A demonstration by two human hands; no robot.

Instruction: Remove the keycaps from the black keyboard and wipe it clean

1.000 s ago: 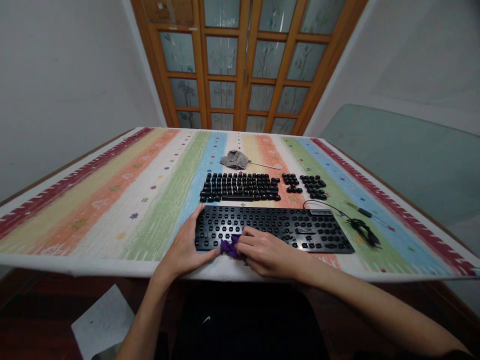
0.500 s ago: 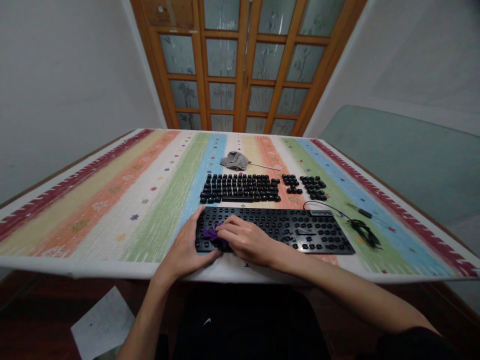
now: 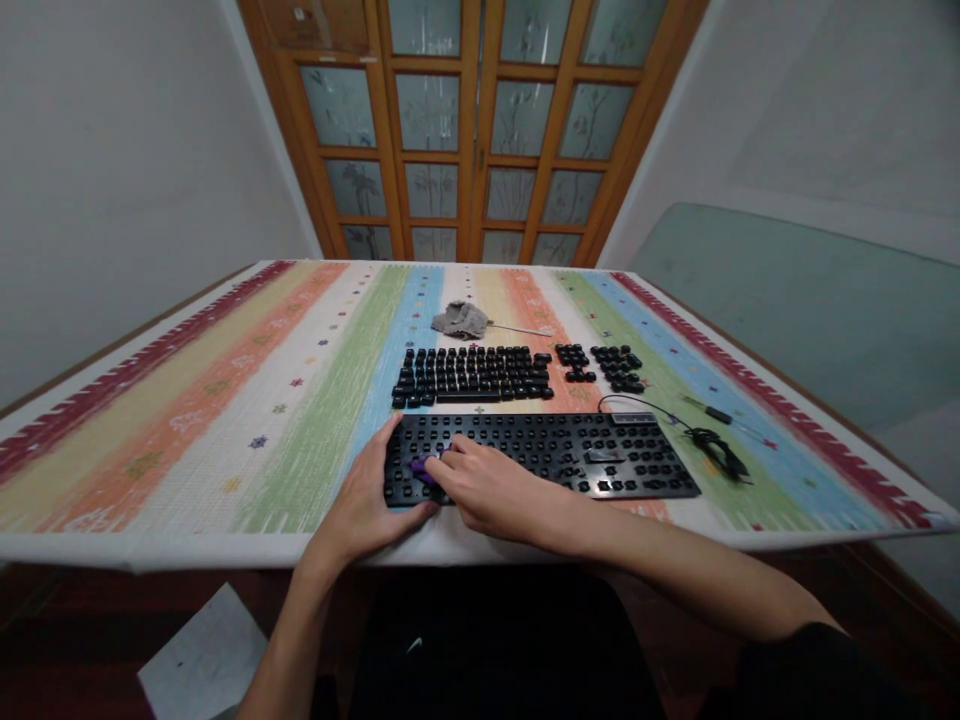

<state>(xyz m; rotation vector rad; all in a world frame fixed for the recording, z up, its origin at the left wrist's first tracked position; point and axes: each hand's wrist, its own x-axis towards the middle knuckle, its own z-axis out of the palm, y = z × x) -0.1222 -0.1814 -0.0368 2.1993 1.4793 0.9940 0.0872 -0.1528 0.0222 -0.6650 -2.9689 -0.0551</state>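
A black keyboard (image 3: 555,438) with most keycaps off lies near the table's front edge, its rows of switches bare. My left hand (image 3: 364,500) grips its left end, fingers along the side and thumb at the front edge. A purple cloth (image 3: 424,470) is bunched under the closed fingers of my right hand (image 3: 484,488), pressed on the keyboard's left part. My palm and fingers hide much of the cloth. Just behind the keyboard, black keycaps (image 3: 472,375) stand in rows, with smaller groups of keycaps (image 3: 616,368) to the right.
A crumpled grey cloth (image 3: 461,320) lies behind the keycaps, a thin rod (image 3: 521,329) sticking out from it. To the right are the coiled cable (image 3: 716,452) and a slim tool with a dark handle (image 3: 718,414). A striped cloth (image 3: 300,450) covers the table.
My right hand has shifted slightly on the keyboard, and less of the purple cloth shows. My left hand keeps its grip. The whole view has moved a little.
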